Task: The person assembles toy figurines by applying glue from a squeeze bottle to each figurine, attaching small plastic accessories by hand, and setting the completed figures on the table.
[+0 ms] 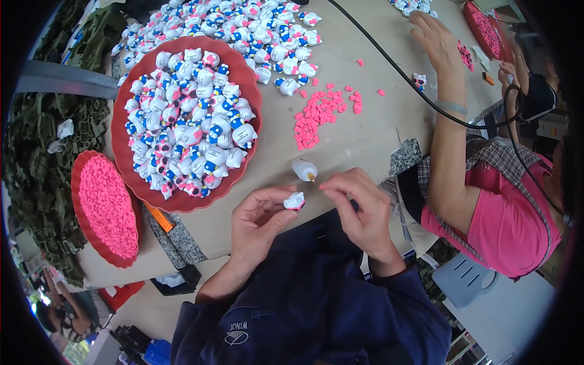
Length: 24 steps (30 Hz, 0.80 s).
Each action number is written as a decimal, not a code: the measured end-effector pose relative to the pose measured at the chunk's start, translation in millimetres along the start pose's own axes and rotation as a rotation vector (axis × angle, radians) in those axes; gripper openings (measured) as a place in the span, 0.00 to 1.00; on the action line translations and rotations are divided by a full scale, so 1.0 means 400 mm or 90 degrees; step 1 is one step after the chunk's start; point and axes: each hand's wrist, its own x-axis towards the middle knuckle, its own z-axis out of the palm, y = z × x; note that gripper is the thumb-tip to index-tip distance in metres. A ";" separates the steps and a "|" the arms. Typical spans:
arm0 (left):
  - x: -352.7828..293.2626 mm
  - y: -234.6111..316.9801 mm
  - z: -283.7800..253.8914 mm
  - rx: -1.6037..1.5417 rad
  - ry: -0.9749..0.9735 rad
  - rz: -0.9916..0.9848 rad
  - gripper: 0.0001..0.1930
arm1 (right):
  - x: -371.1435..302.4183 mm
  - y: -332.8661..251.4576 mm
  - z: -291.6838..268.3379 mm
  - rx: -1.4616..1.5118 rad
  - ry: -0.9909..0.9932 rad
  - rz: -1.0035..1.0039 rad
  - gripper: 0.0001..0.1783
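Note:
Held between the thumb and fingers of my left hand (257, 224) is a small white figurine (294, 200) with a little pink and dark color on its lower side. Just to the right, my right hand (365, 213) is closed in a pinch. Whatever its fingertips hold, if anything, is too small to make out. A white squeeze bottle (303, 170) with a yellowish tip lies on the table between and beyond my hands. Farther off, small pink pieces (316, 115) are scattered in a loose patch.
A big red scalloped bowl (258, 91) full of white, blue and pink figurines stands at left. Beside it is a red oval dish (78, 173) of pink pieces. More figurines (267, 30) pile up behind. A black cable (389, 61) crosses the right side, where a co-worker's arm (447, 91) reaches over the table.

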 end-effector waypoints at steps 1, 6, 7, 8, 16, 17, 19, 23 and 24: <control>-0.001 -0.001 0.004 0.000 -0.001 -0.002 0.15 | -0.006 -0.005 0.005 0.002 -0.009 -0.044 0.06; -0.001 -0.003 0.022 0.067 0.016 0.038 0.16 | -0.024 -0.007 0.022 -0.008 -0.020 -0.121 0.10; -0.002 -0.005 0.023 0.068 0.016 0.038 0.16 | -0.028 -0.005 0.024 -0.027 -0.026 -0.131 0.10; -0.004 -0.006 0.025 0.097 0.019 0.044 0.15 | -0.030 -0.006 0.025 -0.046 -0.032 -0.142 0.11; -0.008 -0.019 0.020 0.192 0.001 0.080 0.13 | -0.037 -0.020 0.026 -0.027 -0.033 -0.058 0.10; -0.006 -0.018 0.014 0.177 -0.017 0.062 0.13 | -0.034 -0.019 0.021 0.016 -0.053 0.011 0.09; -0.002 -0.017 0.002 0.161 -0.034 0.045 0.13 | -0.025 -0.004 0.006 0.056 -0.097 0.057 0.08; -0.002 -0.009 0.002 0.195 -0.067 0.060 0.14 | -0.018 0.011 0.002 0.105 -0.138 0.050 0.07; -0.002 -0.010 0.006 0.166 -0.046 0.039 0.14 | -0.020 0.014 0.006 0.106 -0.138 0.049 0.07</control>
